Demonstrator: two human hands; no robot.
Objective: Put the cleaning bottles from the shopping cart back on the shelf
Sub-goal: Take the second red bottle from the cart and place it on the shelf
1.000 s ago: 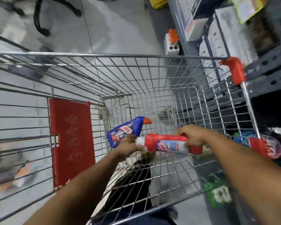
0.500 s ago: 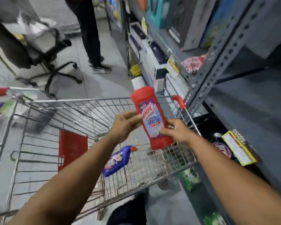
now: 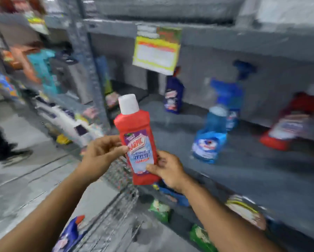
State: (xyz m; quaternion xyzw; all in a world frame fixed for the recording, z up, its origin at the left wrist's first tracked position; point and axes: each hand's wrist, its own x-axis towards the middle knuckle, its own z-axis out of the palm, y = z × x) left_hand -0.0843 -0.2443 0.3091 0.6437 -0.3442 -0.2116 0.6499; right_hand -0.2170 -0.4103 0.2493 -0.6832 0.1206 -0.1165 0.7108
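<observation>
A red cleaner bottle (image 3: 134,124) with a white cap stands upright in both hands, in front of the grey shelf (image 3: 252,179). My left hand (image 3: 101,153) grips its left side and my right hand (image 3: 168,170) holds its lower right. The wire shopping cart (image 3: 116,211) lies below, blurred, and a blue bottle (image 3: 69,233) with a red cap lies in it at the bottom left. On the shelf stand a dark blue bottle (image 3: 173,95), a blue spray bottle (image 3: 214,128) and a red bottle (image 3: 294,122) lying tilted at the right.
A yellow price tag (image 3: 157,51) hangs from the upper shelf edge. A grey upright post (image 3: 90,70) stands left of the bottle. Green packets (image 3: 161,210) lie on the lower shelf. A person's legs (image 3: 0,142) stand in the aisle at the left.
I lifted the red bottle out of the cart with both hands, turned it upright and turned toward the shelf. The view has swung right, so the cart now sits low in view.
</observation>
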